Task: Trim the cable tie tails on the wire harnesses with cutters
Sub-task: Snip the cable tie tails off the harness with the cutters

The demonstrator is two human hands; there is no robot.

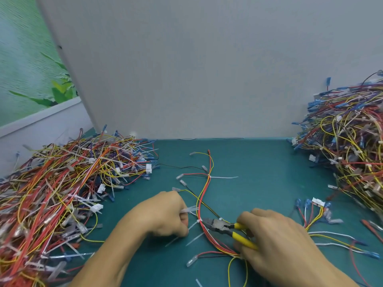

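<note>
One wire harness of red, yellow and black wires lies stretched across the green mat in front of me. My right hand grips yellow-handled cutters, whose dark jaws sit at a white cable tie on the harness. My left hand is closed around several white cable tie tails just left of the jaws. Farther up the harness another tie keeps its long tail, pointing right.
A large heap of harnesses fills the left side, another heap the right. A smaller harness with blue terminals lies by my right hand. Cut tails lie on the green mat. A grey partition closes the back.
</note>
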